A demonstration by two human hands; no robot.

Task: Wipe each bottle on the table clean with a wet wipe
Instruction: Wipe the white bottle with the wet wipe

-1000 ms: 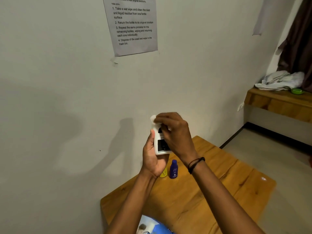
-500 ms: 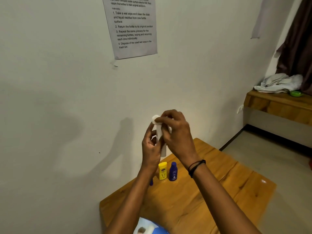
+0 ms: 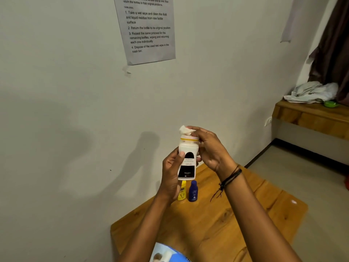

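Note:
A white bottle (image 3: 187, 159) with a black label and a yellow ring under its cap is held upright in the air above the table. My left hand (image 3: 171, 176) grips its body from the left. My right hand (image 3: 209, 148) pinches a crumpled white wet wipe (image 3: 185, 130) against the bottle's cap. On the wooden table (image 3: 226, 224) below stand a small yellow bottle (image 3: 182, 192) and a small dark blue bottle (image 3: 193, 191), side by side near the wall.
A blue and white wipe pack (image 3: 166, 253) lies at the table's near edge. A paper instruction sheet (image 3: 147, 29) hangs on the wall. At the right, a wooden shelf (image 3: 309, 116) carries white cloth and a green object.
The bottle has turned in my left hand so its black label faces me. My right hand with the wipe has stayed at the cap. The view has shifted slightly.

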